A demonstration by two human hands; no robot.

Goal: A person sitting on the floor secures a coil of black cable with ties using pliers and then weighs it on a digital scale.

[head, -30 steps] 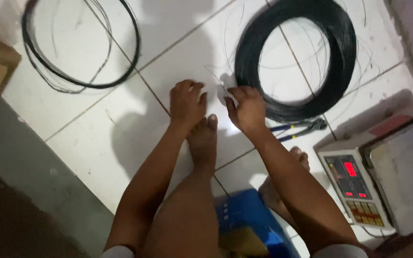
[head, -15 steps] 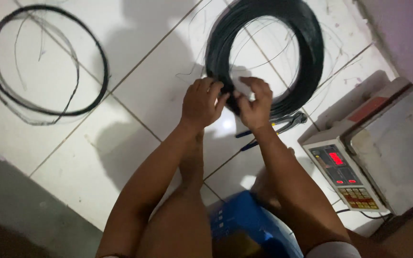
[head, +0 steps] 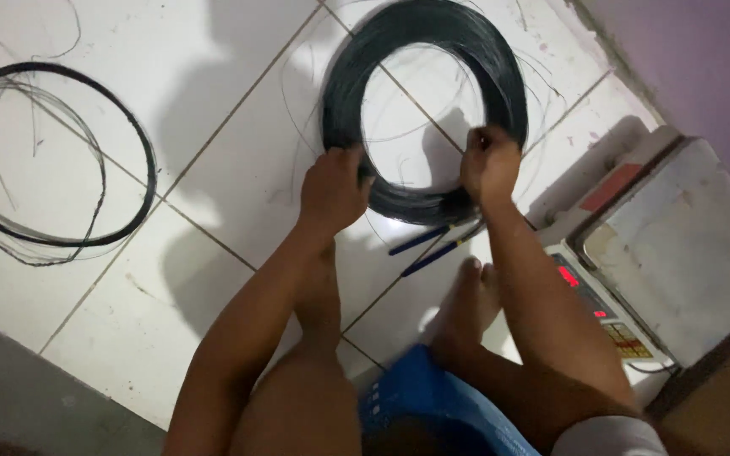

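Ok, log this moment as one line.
left hand: grips wire coil | right hand: grips coil | pliers: floor | scale: right

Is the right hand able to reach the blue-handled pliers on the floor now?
Probably yes: the right hand grips the thick wire coil, and the pliers lie uncovered just below it.

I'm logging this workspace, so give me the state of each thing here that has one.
Thick wire coil: flat on the floor, gripped on both sides.
Left hand: closed on the coil.
Right hand: closed on the coil.
Thin wire coil: on the floor, loose strands, untouched.
Scale: display lit red.
Pliers: on the floor.
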